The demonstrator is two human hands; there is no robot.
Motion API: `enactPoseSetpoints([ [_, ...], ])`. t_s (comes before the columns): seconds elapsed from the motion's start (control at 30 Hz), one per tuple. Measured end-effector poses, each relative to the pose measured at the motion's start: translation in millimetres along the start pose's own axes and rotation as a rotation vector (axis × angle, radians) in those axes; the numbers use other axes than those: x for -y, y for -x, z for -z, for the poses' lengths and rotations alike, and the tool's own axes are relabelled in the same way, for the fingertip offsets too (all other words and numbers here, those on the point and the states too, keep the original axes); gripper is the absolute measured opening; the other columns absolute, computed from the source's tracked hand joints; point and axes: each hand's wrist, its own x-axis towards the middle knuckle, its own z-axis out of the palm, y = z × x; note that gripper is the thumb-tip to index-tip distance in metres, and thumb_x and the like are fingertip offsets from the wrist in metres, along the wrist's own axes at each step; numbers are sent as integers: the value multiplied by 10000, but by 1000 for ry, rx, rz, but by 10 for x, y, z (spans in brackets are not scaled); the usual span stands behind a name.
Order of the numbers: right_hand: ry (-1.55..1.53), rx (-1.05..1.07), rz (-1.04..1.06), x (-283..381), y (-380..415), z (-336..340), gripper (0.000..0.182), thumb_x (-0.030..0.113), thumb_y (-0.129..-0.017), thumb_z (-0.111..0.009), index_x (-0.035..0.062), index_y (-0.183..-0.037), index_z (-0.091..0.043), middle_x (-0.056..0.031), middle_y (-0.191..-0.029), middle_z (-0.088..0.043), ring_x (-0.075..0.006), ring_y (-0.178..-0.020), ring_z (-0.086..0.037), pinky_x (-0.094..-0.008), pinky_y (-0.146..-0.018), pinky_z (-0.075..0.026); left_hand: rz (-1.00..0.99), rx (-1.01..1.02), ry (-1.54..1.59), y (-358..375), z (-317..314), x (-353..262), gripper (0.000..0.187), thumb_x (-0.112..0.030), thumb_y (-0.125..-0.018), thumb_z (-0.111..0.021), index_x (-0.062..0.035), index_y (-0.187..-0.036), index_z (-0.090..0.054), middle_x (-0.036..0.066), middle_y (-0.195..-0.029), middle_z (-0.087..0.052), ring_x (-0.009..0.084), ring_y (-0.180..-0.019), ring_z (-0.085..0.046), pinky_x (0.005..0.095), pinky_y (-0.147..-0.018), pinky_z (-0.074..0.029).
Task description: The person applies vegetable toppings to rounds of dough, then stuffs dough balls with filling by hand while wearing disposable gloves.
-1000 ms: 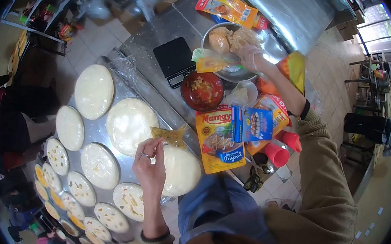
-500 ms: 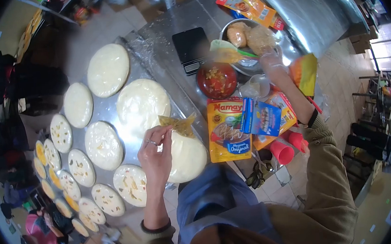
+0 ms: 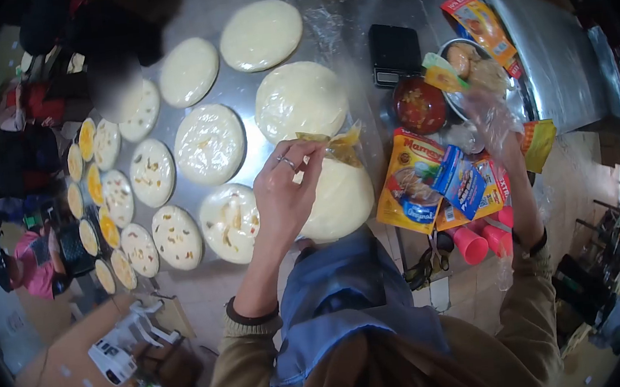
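My left hand is pinched on the corner of a small yellowish plastic bag, over a large round of pale dough. Just beyond lies another glossy dough round. My right hand, in a clear plastic glove, is at the near side of a metal bowl. Motion blur hides its fingers. Inside the bowl are a brown rounded lump and a paler mass. A yellow and green piece leans over the bowl's left rim.
Several dough rounds, some topped with bits, cover the metal table's left part. At right lie a black scale, a red bowl, a Mamaysa-like yellow pouch, a blue packet and pink cups. People are far left.
The head view has turned, so the table's things appear farther right. My left hand still pinches the bag over the dough. My right hand stays by the metal bowl, now blurred.
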Motion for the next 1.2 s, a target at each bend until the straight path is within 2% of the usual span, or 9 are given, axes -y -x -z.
enactPoseSetpoints([
  [0.1,-342,312,8,1516,435,266,394,335,-880,-618,168,-1236,-592,-107,-1228,-570,-240,-1130,-546,-368,-966,-443,-4,-16,5,100,206,-12,102,-31,-821,-686,-17,-922,-679,73,-861,-663,129,-634,-571,260,-604,-470],
  [0.17,-135,134,476,1979,671,67,409,357,-872,-625,160,-1229,-592,-105,-1239,-564,-252,-1152,-537,-387,-938,-462,-28,-37,25,197,362,-34,100,-24,-820,-683,-18,-920,-679,72,-863,-663,133,-643,-578,264,-607,-474],
  [0.43,9,-151,904,2880,989,-355,263,197,-754,-690,143,-1005,-631,-57,-1058,-613,-263,-1034,-584,-405,-855,-470,-221,-166,56,842,1028,145,91,10,-823,-665,-22,-908,-670,89,-856,-648,165,-717,-613,280,-644,-497],
  [0.57,158,-352,1008,3359,1497,-338,231,142,-719,-699,160,-944,-649,-30,-916,-629,-242,-945,-617,-394,-797,-488,-211,-260,263,1383,1285,454,258,-4,-852,-630,-37,-1107,-604,76,-1097,-595,186,-1001,-574,317,-870,-462],
  [0.63,167,-255,1039,3523,1909,-343,291,181,-717,-647,152,-1006,-653,-47,-1035,-633,-250,-1053,-596,-439,-940,-449,95,-373,926,1782,1250,543,497,-348,-980,-439,-100,-1401,-349,109,-1335,-442,243,-1237,-451,416,-1051,-345],
  [0.77,71,-219,1216,3625,2613,-731,324,243,-719,-656,168,-1033,-681,-35,-1072,-632,-263,-1066,-606,-508,-965,-446,698,378,2285,2504,1485,1085,761,-637,-939,-267,-69,-1446,-296,198,-1451,-358,385,-1307,-396,593,-1028,-360],
  [0.83,11,-188,1267,3685,2885,-1016,313,260,-699,-658,185,-1003,-671,-22,-1068,-620,-270,-1067,-588,-487,-932,-452,871,681,2211,2806,1522,1375,736,-612,-951,-269,-63,-1439,-310,215,-1439,-369,404,-1286,-415,656,-1013,-335],
  [0.93,-121,-107,1392,3758,3161,-1273,291,278,-750,-623,172,-1019,-653,-41,-1105,-601,-260,-1117,-553,-486,-976,-438,1019,842,2593,3153,1563,1556,676,-555,-971,-304,-53,-1422,-333,221,-1413,-400,425,-1257,-442,699,-990,-323],
  [1.2,-48,-76,1370,3988,3378,-1495,319,208,-749,-604,189,-1065,-638,-47,-1104,-601,-252,-1095,-570,-469,-936,-462,868,656,2261,3596,1910,1769,570,-476,-996,-319,-83,-1409,-341,199,-1369,-451,372,-1221,-500,667,-924,-432],
])
